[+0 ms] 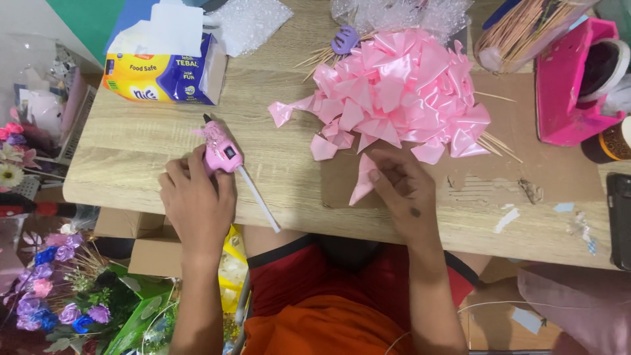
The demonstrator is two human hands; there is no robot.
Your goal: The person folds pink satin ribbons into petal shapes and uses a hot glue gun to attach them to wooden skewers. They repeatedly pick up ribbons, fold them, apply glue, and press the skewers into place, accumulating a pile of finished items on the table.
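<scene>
Pink folded ribbon petal point(363, 179) sits pinched in my right hand point(402, 194) near the tabletop's point(131, 164) front edge, just below the heaped pink petals point(401, 92). My left hand point(197, 200) wraps the pink glue gun point(222, 150) on open wood. A pink bin point(565, 92) at the far right holds tape rolls point(601, 69).

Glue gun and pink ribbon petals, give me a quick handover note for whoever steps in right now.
Left hand: gripping the pink glue gun, which rests on the wooden table, glue stick trailing toward the table edge.
Right hand: pinching one folded pink ribbon petal over the cardboard sheet.
Pile of folded petals sits just beyond, with wooden skewers beside it.
Done: many petals folded.
Left: cannot tell whether the held petal has glue on it; no petal visibly on a skewer.
</scene>
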